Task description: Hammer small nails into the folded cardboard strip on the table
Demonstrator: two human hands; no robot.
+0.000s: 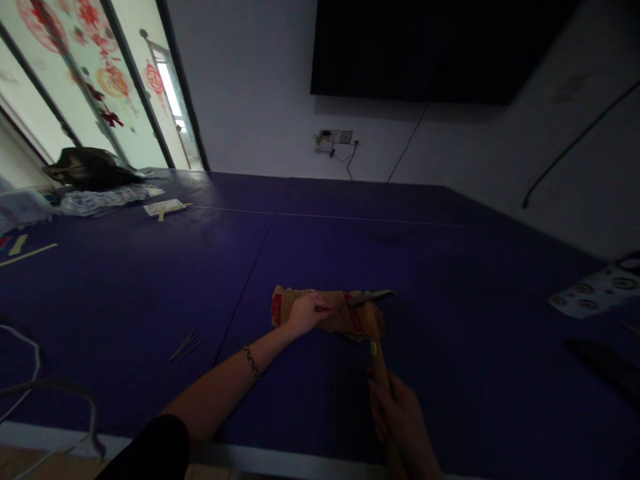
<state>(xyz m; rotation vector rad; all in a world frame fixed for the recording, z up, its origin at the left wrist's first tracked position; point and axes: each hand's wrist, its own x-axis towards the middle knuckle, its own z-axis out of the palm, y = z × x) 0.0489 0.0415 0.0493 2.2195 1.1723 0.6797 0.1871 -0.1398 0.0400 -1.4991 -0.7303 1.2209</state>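
A piece of brown cardboard (295, 300) with red printing lies on the dark blue table surface (310, 253). My left hand (306, 315) rests on it, thumb and fingertips pinched together; what they hold is too small and dark to make out. In my right hand (400, 407) is a hammer (379, 357), gripped by its wooden handle. The hammer's long metal head is over the right end of the cardboard, just right of my left fingertips; whether it touches cannot be told. Several thin metal nails (185, 347) lie loose left of my left forearm.
A white cable (35, 360) curls at the left edge. Further back are a small white packet (165, 207), plastic bags (100, 199) and a dark bag (93, 165). A patterned white object (590, 293) and a dark flat object (605, 367) lie to the right. A wall with sockets (335, 139) stands behind.
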